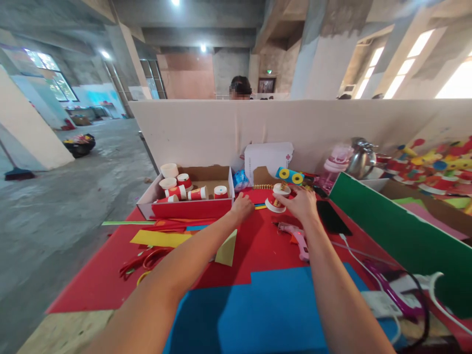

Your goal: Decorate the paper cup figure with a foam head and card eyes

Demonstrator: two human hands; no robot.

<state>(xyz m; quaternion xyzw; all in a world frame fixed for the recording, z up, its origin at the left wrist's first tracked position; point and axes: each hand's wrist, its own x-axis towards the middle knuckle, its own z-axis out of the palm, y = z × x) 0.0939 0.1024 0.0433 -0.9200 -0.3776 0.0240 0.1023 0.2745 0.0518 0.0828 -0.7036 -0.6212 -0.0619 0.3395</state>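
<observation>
My right hand [302, 201] has its thumb and fingers about a red-and-white paper cup [277, 203] that stands upright on a white round base. Something gold and coiled shows at the top of the cup. My left hand [242, 207] is closed, its fingertips beside narrow blue and yellow paper strips [260, 207]; what lies between the fingers is hidden. A row of gold coil [262, 187] lies behind, between the hands. A blue piece with two yellow discs [290, 175] is just beyond my right hand. The pink glue gun [296, 238] lies nearer me, its small light red.
At the left, a box [191, 210] holds several paper cups. Scissors [149, 258] and yellow paper [160, 238] lie before it. A black phone [334, 218], cables and a green-sided box [401, 236] are at the right. A white partition [191, 130] stands behind; a person's head shows above it.
</observation>
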